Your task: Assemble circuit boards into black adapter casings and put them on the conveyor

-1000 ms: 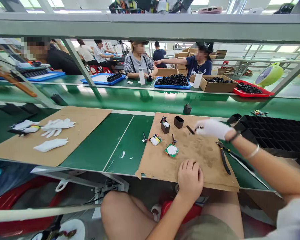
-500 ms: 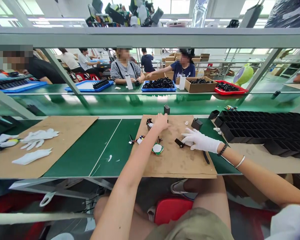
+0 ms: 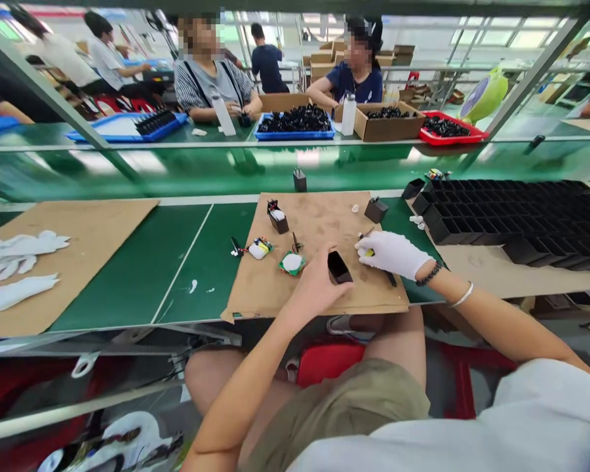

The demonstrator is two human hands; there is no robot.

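My left hand (image 3: 317, 282), bare, grips a black plastic case (image 3: 339, 267) between thumb and fingers, its open end towards me. To the right, my white-gloved right hand (image 3: 393, 254) pinches a small part with a yellow piece (image 3: 370, 252); the glove hides most of it. Left of my left hand lies a green circuit board (image 3: 292, 263) with a white pad. Beyond it are another board with wires (image 3: 259, 248) and a black case with a part sticking out (image 3: 278, 219). A dark tool handle (image 3: 392, 280) shows below my right hand.
Brown cardboard (image 3: 319, 216) covers the work spot. A charger with prongs (image 3: 299, 179) stands behind it, a black case (image 3: 376, 210) at its right corner. Rows of black cases (image 3: 501, 213) fill the right. White gloves (image 3: 22, 252) lie left. Co-workers sit across the green belt (image 3: 201, 167).
My left hand has come back from the far edge, near the pronged charger, and now holds a black case. The right hand's fingers have closed on a small part. The view has tilted down.
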